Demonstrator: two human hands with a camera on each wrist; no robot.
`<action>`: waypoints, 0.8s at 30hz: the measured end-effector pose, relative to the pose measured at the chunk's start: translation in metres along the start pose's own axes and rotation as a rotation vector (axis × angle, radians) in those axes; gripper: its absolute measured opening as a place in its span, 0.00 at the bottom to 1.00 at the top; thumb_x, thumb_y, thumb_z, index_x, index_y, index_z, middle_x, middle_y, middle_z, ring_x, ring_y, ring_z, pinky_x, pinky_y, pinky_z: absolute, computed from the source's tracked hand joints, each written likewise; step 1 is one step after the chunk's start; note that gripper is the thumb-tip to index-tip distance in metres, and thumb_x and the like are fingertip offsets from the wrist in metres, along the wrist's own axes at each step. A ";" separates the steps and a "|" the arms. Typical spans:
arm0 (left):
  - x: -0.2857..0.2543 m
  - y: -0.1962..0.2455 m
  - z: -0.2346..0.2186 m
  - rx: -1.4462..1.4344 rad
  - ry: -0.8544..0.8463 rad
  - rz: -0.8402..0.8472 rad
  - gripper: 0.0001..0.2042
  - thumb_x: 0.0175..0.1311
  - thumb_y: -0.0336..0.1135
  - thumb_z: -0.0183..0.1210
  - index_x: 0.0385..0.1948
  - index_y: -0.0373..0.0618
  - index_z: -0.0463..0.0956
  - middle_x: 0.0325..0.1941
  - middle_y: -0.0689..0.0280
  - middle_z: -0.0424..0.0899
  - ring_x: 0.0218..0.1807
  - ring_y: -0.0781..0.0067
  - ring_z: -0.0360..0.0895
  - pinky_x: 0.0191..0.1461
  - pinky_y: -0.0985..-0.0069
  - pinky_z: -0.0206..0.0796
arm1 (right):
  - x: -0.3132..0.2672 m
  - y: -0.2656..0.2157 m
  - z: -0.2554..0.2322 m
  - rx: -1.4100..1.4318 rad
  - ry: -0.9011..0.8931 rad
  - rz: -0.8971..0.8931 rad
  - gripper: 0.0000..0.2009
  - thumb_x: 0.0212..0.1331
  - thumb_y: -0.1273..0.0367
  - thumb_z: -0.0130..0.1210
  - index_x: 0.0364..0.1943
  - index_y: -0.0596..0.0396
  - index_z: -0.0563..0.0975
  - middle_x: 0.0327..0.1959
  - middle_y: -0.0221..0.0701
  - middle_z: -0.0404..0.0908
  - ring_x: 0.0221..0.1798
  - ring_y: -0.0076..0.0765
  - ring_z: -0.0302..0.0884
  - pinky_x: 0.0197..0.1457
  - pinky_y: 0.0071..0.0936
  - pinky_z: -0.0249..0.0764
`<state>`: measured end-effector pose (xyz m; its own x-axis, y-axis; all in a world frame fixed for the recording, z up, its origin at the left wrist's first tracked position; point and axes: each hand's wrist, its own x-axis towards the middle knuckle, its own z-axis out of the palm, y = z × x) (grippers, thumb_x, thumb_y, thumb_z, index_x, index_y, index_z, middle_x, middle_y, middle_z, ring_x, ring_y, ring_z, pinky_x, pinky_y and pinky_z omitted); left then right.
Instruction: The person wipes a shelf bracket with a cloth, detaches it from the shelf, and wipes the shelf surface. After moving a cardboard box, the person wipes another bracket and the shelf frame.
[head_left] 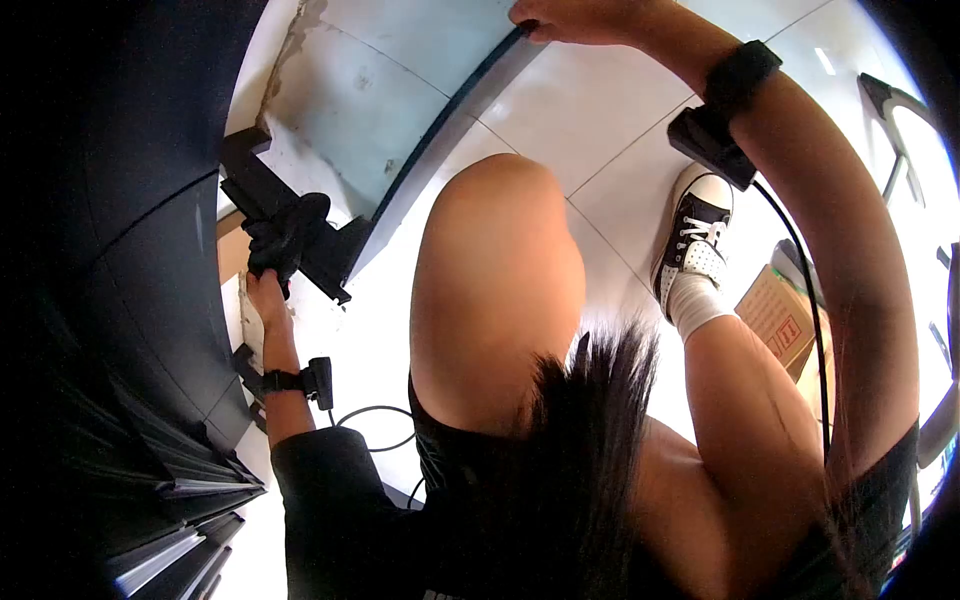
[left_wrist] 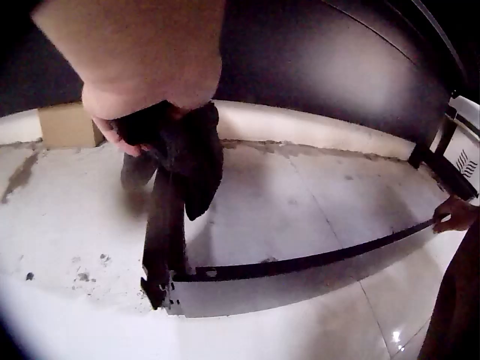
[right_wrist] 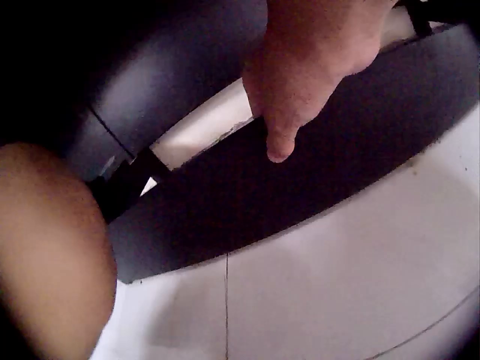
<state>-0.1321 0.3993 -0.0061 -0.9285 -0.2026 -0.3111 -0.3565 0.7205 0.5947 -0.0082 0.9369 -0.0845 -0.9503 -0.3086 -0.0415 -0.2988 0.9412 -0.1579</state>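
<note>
My left hand (head_left: 265, 292) grips a bunched black cloth (head_left: 290, 230), which lies over a dark metal leg bar (head_left: 330, 265) close to the floor. In the left wrist view the cloth (left_wrist: 202, 150) drapes over both sides of that bar (left_wrist: 161, 232). A long, narrow dark panel (head_left: 440, 140) stands on edge on the floor, its near end meeting the bar. Toward its far end, my right hand (head_left: 580, 18) pinches the top edge. The right wrist view shows the thumb (right_wrist: 281, 142) on the panel's outer face (right_wrist: 300, 195), with the other fingers hidden behind it.
Tall black cabinet panels (head_left: 150, 230) rise at the left. Against the wall base sits a small brown box (left_wrist: 69, 125). A cardboard carton (head_left: 775, 315) stands by my shoe (head_left: 695, 225). My bent knee (head_left: 500, 270) is between the arms, and a black cable (head_left: 375, 410) loops on the floor.
</note>
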 end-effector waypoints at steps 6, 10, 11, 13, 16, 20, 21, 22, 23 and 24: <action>-0.036 0.020 0.013 0.803 0.241 0.493 0.30 0.55 0.42 0.57 0.55 0.35 0.57 0.60 0.46 0.56 0.63 0.50 0.54 0.63 0.59 0.51 | -0.005 -0.003 0.005 0.012 0.021 -0.095 0.12 0.50 0.60 0.54 0.37 0.48 0.76 0.36 0.34 0.78 0.45 0.41 0.74 0.51 0.39 0.69; -0.098 0.066 0.081 0.524 -0.293 0.967 0.29 0.52 0.31 0.58 0.57 0.36 0.58 0.60 0.48 0.62 0.63 0.48 0.57 0.66 0.59 0.46 | -0.024 -0.014 -0.001 -0.053 -0.005 0.109 0.06 0.51 0.67 0.53 0.29 0.53 0.78 0.32 0.34 0.79 0.40 0.40 0.78 0.40 0.38 0.76; -0.109 0.068 0.100 0.590 -0.351 0.944 0.31 0.50 0.30 0.60 0.58 0.36 0.58 0.59 0.48 0.63 0.62 0.47 0.58 0.65 0.60 0.48 | -0.029 -0.011 0.009 -0.103 0.174 -0.020 0.05 0.50 0.69 0.52 0.26 0.53 0.78 0.27 0.33 0.79 0.35 0.40 0.79 0.35 0.37 0.77; -0.116 0.069 0.131 0.570 -0.509 0.853 0.32 0.49 0.30 0.61 0.58 0.35 0.57 0.59 0.48 0.64 0.62 0.51 0.61 0.65 0.63 0.50 | -0.027 -0.017 0.010 -0.121 0.045 0.083 0.06 0.51 0.66 0.52 0.23 0.50 0.79 0.26 0.33 0.80 0.33 0.40 0.79 0.35 0.36 0.75; -0.126 0.065 0.158 0.490 -0.618 0.693 0.24 0.53 0.28 0.57 0.54 0.35 0.64 0.47 0.49 0.76 0.50 0.53 0.74 0.55 0.67 0.64 | -0.048 -0.035 -0.016 -0.046 -0.112 0.066 0.06 0.52 0.67 0.52 0.28 0.49 0.79 0.33 0.30 0.81 0.38 0.39 0.79 0.38 0.33 0.76; -0.130 0.042 0.155 0.619 -0.719 0.763 0.13 0.56 0.32 0.54 0.39 0.33 0.73 0.32 0.45 0.78 0.38 0.43 0.75 0.41 0.61 0.66 | -0.073 -0.061 -0.032 -0.073 -0.107 0.064 0.04 0.52 0.69 0.52 0.27 0.48 0.79 0.29 0.26 0.81 0.37 0.34 0.79 0.36 0.31 0.75; -0.133 0.047 0.155 0.633 -0.705 0.713 0.10 0.56 0.32 0.54 0.36 0.34 0.73 0.29 0.45 0.77 0.36 0.44 0.75 0.39 0.61 0.66 | -0.078 -0.057 -0.037 -0.067 -0.061 0.046 0.04 0.50 0.70 0.52 0.25 0.47 0.78 0.26 0.26 0.80 0.33 0.34 0.79 0.32 0.30 0.75; -0.134 0.051 0.152 0.629 -0.735 0.719 0.10 0.56 0.32 0.54 0.35 0.35 0.73 0.29 0.46 0.77 0.35 0.44 0.75 0.39 0.61 0.66 | -0.079 -0.057 -0.043 -0.085 -0.063 0.075 0.04 0.50 0.70 0.52 0.25 0.47 0.78 0.26 0.26 0.80 0.33 0.34 0.79 0.32 0.30 0.75; -0.136 0.059 0.147 0.631 -0.761 0.723 0.09 0.56 0.32 0.54 0.35 0.35 0.73 0.28 0.47 0.77 0.35 0.44 0.75 0.38 0.62 0.66 | -0.081 -0.060 -0.054 -0.095 -0.066 0.046 0.04 0.50 0.70 0.52 0.25 0.47 0.78 0.26 0.26 0.80 0.33 0.34 0.79 0.31 0.30 0.75; -0.137 0.067 0.145 0.626 -0.767 0.750 0.09 0.56 0.32 0.54 0.35 0.35 0.73 0.28 0.47 0.77 0.35 0.44 0.75 0.38 0.62 0.66 | -0.080 -0.060 -0.064 -0.103 -0.073 0.012 0.04 0.51 0.70 0.51 0.25 0.47 0.78 0.26 0.27 0.80 0.33 0.34 0.79 0.31 0.30 0.75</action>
<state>-0.0132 0.5716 -0.0314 -0.5063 0.6838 -0.5254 0.5426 0.7262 0.4222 0.0807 0.9137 -0.0089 -0.9461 -0.3028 -0.1147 -0.2983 0.9529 -0.0545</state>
